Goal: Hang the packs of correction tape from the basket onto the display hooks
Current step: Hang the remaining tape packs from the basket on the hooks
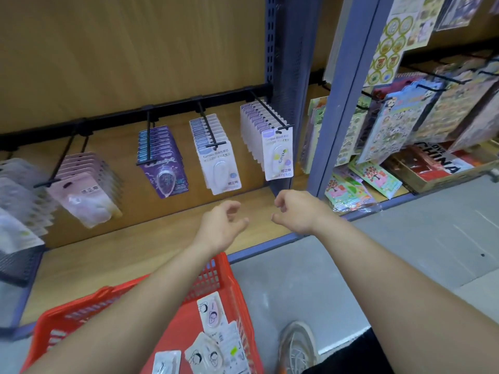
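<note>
A red plastic basket (229, 290) stands on the floor at the bottom, with several packs of correction tape (212, 315) lying in it. Black display hooks (266, 107) stick out from a black rail on the wooden shelf back. They carry rows of packs: white ones with a yellow-green dispenser (278, 155), white-blue ones (220, 163), purple ones (164, 166) and pink ones (81, 190). My left hand (222, 224) and my right hand (295, 210) hover below the two right-hand rows, fingers loosely curled, holding nothing.
A blue metal upright (291, 76) divides this bay from a rack of sticker sheets (399, 122) on the right. A black mesh bin (19, 263) sits at the left on the wooden shelf floor (135, 249). My shoe (295, 346) rests on grey floor beside the basket.
</note>
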`<state>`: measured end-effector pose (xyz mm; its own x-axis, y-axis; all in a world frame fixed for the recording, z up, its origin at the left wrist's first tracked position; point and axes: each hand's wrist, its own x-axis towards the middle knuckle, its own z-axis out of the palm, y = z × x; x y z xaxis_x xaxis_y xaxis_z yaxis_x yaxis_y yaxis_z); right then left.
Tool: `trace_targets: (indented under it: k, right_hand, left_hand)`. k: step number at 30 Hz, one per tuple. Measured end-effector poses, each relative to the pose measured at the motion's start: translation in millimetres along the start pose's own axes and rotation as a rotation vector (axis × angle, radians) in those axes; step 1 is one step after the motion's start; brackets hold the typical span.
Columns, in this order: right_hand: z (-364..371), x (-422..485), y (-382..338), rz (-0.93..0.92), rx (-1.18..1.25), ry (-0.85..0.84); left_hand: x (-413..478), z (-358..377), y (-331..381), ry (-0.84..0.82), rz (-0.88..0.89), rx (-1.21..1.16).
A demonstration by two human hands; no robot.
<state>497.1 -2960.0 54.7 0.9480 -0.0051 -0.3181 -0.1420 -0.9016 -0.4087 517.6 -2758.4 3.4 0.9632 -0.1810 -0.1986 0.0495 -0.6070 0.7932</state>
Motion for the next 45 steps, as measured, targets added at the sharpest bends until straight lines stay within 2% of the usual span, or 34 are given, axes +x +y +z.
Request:
trace_targets:
  k: [4, 7, 11, 16, 22, 28, 33, 38, 45]
  right_hand:
    - [36.9, -17.2, -42.6, -0.1, -0.092, -0.071]
    - [83.9, -36.8, -74.7, -0.188, -0.147, -0.136]
    - [167.4, -52.3, -96.0, -0.221, -0.069, -0.238]
    - [262.5, -59.0, -92.4, -0.168, -0.092, -0.431]
    - [334.8, -42.3, -64.5, -0.003, -0.109, -0.5]
    - [387.4, -26.8, -51.9, -0.027, -0.178, -0.547]
    - [413.8, -6.8, -50.1, -0.008, -0.146, -0.633]
    - [426.4, 0.4, -50.7, -0.035, -0.202, -0.578]
    - [432.3, -1.5, -53.7, -0.001, -0.158, -0.554]
  left_hand:
    - [-70.0, -34.2, -72.2, -0.063, -0.102, 0.143]
    - [-122.6, -55.7, -126.9, -0.049, -0.199, 0.233]
    - [-176.2, -68.6, -197.2, -0.031, -0.341, 0.21]
    - [-209.9, -63.5, -273.7, -0.08, -0.465, 0.191]
    - [-216.6, -38.8, -343.4, -0.19, -0.566, 0.14]
    - [-194.1, -14.9, -380.6, -0.232, -0.604, 0.061]
    - [-175.1, 7.9, -394.5, -0.174, -0.674, 0.078]
    - [-165.8, 23.8, -406.5, -0.117, -0.683, 0.089]
    - [-165.6, 29.4, -413.3, -0.153, -0.648, 0.113]
